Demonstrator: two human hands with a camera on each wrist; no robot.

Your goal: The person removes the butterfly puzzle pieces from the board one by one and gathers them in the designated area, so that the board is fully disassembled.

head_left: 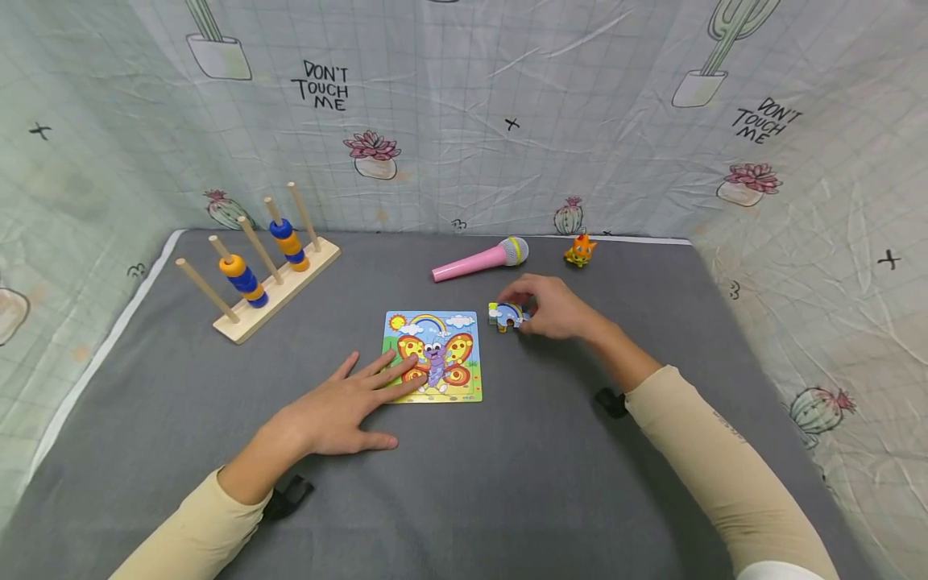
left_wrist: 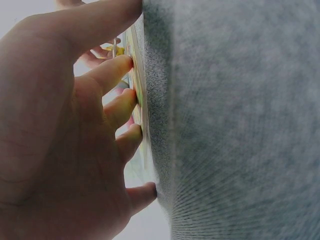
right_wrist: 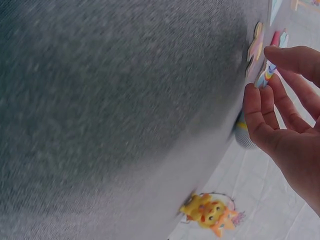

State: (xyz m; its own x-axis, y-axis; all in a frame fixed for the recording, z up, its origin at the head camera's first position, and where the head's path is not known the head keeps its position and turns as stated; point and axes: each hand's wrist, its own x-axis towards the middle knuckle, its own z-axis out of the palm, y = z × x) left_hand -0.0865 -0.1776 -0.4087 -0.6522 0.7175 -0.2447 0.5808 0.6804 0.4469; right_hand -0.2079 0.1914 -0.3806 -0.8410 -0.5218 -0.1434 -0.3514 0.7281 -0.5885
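Note:
A square butterfly jigsaw puzzle (head_left: 459,391) lies on the grey cloth, with a sun, rainbow and clouds along its top. My left hand (head_left: 341,411) is spread flat, its fingers over the puzzle's left side and the thumb on the cloth below. In the left wrist view the fingertips (left_wrist: 131,96) press along the puzzle's edge. Off the puzzle's upper right corner, my right hand (head_left: 554,310) pinches a blue jigsaw piece (head_left: 509,312) with a rainbow on it. The right wrist view shows this rainbow piece (right_wrist: 266,75) between thumb and fingers, with another flat piece (right_wrist: 256,45) beside it on the cloth.
Behind the right hand lie a pink toy microphone (head_left: 471,263) and a small orange-yellow figurine (head_left: 580,250). At the back left stands a wooden peg rack (head_left: 250,322) with blue and orange rings on two pegs. A patterned curtain (head_left: 449,97) rises along the table's back edge.

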